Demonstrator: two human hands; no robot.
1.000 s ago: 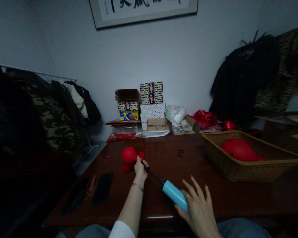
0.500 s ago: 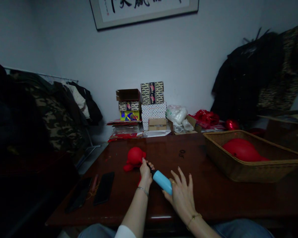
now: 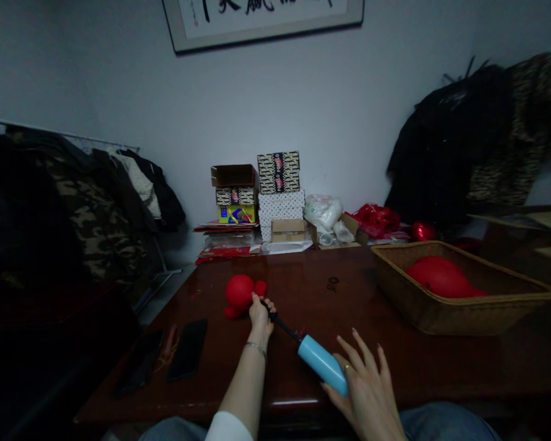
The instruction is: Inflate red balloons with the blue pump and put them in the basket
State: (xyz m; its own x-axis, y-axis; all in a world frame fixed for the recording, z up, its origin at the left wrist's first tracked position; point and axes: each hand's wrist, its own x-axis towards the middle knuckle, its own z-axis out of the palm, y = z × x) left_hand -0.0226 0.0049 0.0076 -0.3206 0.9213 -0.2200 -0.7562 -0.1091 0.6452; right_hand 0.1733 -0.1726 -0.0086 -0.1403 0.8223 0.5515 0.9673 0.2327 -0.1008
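Two hands, one blue pump, one small red balloon

Both of the person's hands are at work above a dark, glossy table [image 3: 298, 275]. The left hand [image 3: 261, 315] is closed around the black front end of a blue pump [image 3: 322, 364], its fingertips at the neck of a small red balloon [image 3: 239, 291]. That balloon sits just beyond the left hand, over the far left part of the table, with a round body and smaller red lobes showing at its lower left and at its right.

A thin black rod shows between the left hand and the blue barrel, which slants down toward the person's right. There the right hand [image 3: 367, 392] holds the barrel's near end at the thumb side, the other fingers fanned wide.

To the left lie a black phone [image 3: 188, 349], a second dark flat item [image 3: 140, 361] and a reddish stick [image 3: 169, 340] between them. Thin black loops [image 3: 333, 283] rest near the middle of the table. On the right stands a wicker basket [image 3: 441, 318] with a larger red balloon [image 3: 441, 277] inside. Stacked boxes [image 3: 278, 173] and a pale plastic bag [image 3: 324, 211] stand behind the table, by the wall.
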